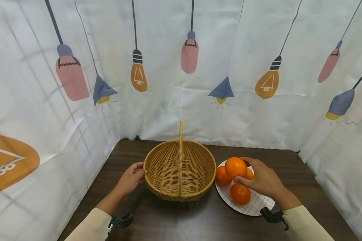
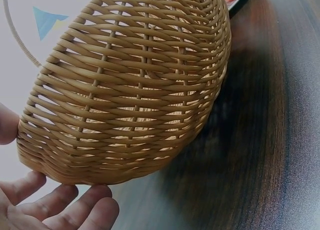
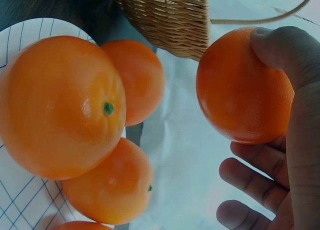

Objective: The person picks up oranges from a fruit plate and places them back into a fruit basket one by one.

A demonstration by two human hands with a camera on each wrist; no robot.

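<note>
A wicker basket [image 1: 163, 169] with one tall arched handle stands on the table. My left hand [image 1: 132, 179] pinches its left rim, the thumb at the rim and the fingers against the outer wall; the left wrist view shows the woven side [image 2: 130, 90] close up. My right hand [image 1: 263, 179] grips an orange [image 1: 234, 166] between thumb and fingers, held above a white plate [image 1: 260, 203] with a dark grid pattern. On that plate lie several more oranges, one of them [image 1: 240, 194] at the front with its green stem spot [image 3: 108, 108] showing in the right wrist view.
The dark wooden table [image 1: 184, 224] ends at a white curtain [image 1: 175, 100] printed with lamps, which hangs behind and along both sides. The basket handle [image 1: 181, 150] rises between the two hands. Basket and plate stand close together.
</note>
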